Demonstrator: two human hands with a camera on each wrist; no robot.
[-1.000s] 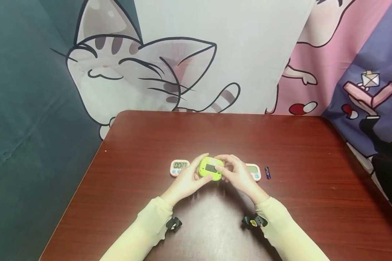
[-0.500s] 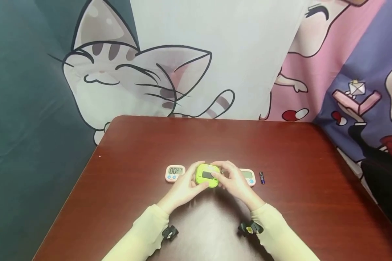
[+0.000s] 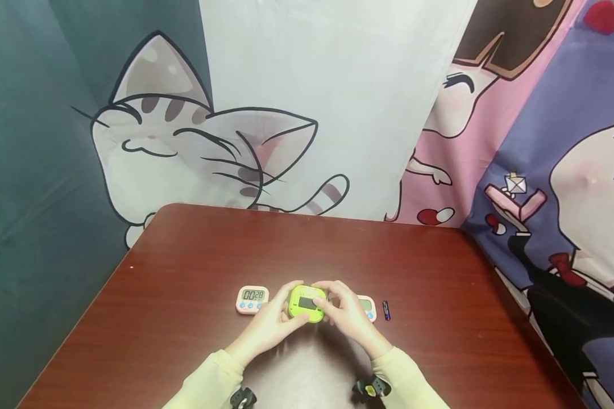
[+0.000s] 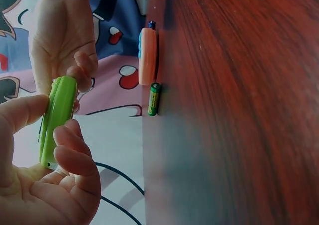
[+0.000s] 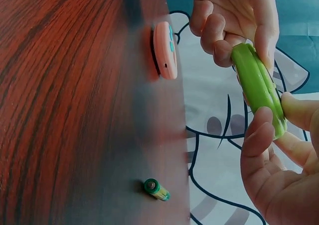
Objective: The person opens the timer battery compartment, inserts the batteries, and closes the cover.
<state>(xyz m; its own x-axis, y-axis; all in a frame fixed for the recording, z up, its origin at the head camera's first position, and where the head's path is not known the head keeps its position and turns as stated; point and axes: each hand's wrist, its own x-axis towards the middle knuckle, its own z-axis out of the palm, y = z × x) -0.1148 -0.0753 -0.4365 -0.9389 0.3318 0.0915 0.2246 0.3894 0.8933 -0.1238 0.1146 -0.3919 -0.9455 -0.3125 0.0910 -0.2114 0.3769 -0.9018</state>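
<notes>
A lime-green digital timer (image 3: 301,293) is held up between both hands, its back with a dark rectangular patch facing the head camera. My left hand (image 3: 268,322) grips its left side, thumb along the lower edge. From the right, my right hand (image 3: 349,315) pinches it, the thumb pressed at the dark patch. Both wrist views show the green timer (image 4: 60,120) edge-on, above the tabletop. A green battery (image 5: 156,189) lies on the table, hidden behind the hands in the head view.
On the brown table (image 3: 194,250), a pink-rimmed timer (image 3: 252,296) reading 00 28 lies left of the hands. Another timer (image 3: 367,307), its screen blank, is partly covered by the right hand. A dark blue battery (image 3: 386,310) lies beside it. A cartoon-printed curtain (image 3: 378,113) hangs behind.
The head view has tilted up and turned right, so everything sits lower and further left in it. Both hands keep their hold on the green timer. The left timer's display went from 27 to 28.
</notes>
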